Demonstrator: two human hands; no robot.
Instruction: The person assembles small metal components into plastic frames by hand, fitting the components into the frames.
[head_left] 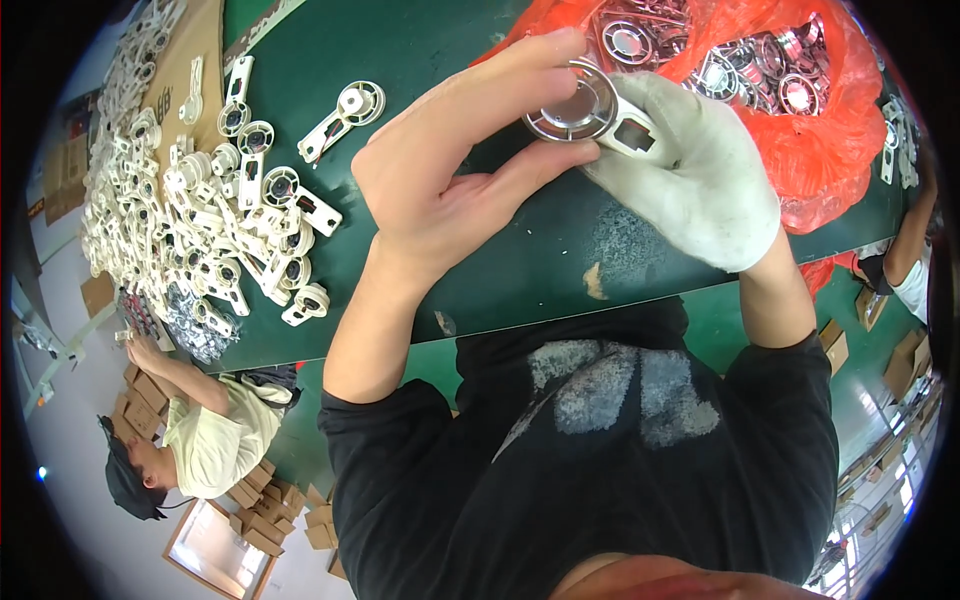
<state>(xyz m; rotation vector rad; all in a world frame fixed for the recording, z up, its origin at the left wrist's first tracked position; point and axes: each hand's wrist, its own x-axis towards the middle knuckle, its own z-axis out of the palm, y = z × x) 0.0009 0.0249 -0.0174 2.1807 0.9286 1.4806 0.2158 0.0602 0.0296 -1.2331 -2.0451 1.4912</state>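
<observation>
Over the table, both my hands hold one small white handheld fan (633, 133). My bare left hand (440, 165) pinches a round silver spoked cover (575, 105) at the fan's head between thumb and fingers. Whether the cover is fully seated cannot be seen. My right hand (690, 175), in a white glove, is closed round the white handle, which has a dark rectangular opening. Just beyond the glove, a red plastic bag (830, 150) holds many silver spoked covers (720, 75). A lone white fan (345, 115) lies on the table left of my left hand.
A large heap of white fans (200, 220) covers the left of the green table (480, 270), with cardboard (195, 60) behind it. Small clear-looking pieces (200, 325) lie at the near left edge. One co-worker (215, 430) sits at left, another (910, 250) at right. Cardboard boxes (265, 515) stand below.
</observation>
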